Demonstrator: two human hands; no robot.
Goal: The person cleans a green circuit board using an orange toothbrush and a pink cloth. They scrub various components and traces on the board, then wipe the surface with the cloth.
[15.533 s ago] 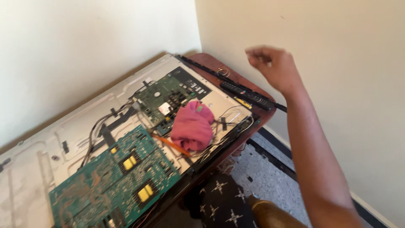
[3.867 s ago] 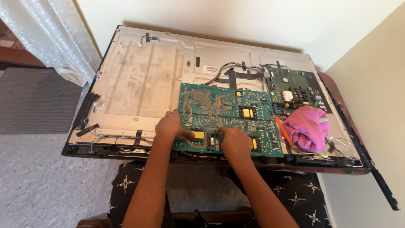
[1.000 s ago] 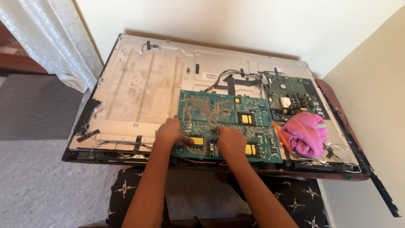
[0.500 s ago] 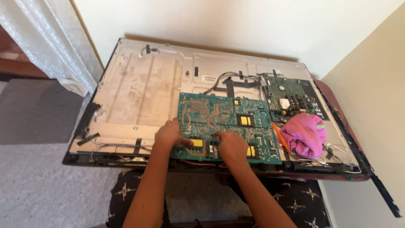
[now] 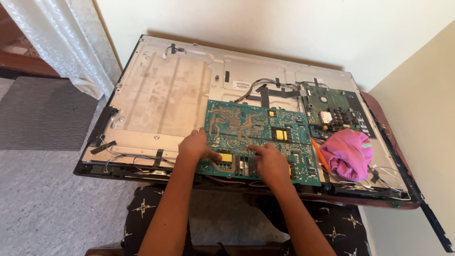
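Both hands rest on the near edge of a large green circuit board [image 5: 265,137], which lies on the bare metal back of an opened flat-screen panel [image 5: 161,95]. The left hand [image 5: 195,145] sits at the board's near-left corner, fingers curled and pressing down beside a yellow component; whether it actually pinches the board's edge cannot be told. The right hand [image 5: 271,161] lies flat and loosely open further right, fingertips on a row of dark slots, gripping nothing visible.

To the right sit a smaller green board [image 5: 337,113], a crumpled pink cloth [image 5: 348,154] and, just beside the cloth, an orange-handled tool [image 5: 320,154]. Black cables [image 5: 265,86] run from the far side of the large board.

Risks, as a judgement: pressing or levering on the board while wires remain attached could strain a connector or flex the board (the red wires at its near edge look pinched under it). The panel also overhangs the tabletop [image 5: 379,114], so weight on the near edge could tip it.

Hidden: the board's underside, any screws, and most of the tabletop. The tool's tip is too small to make out.
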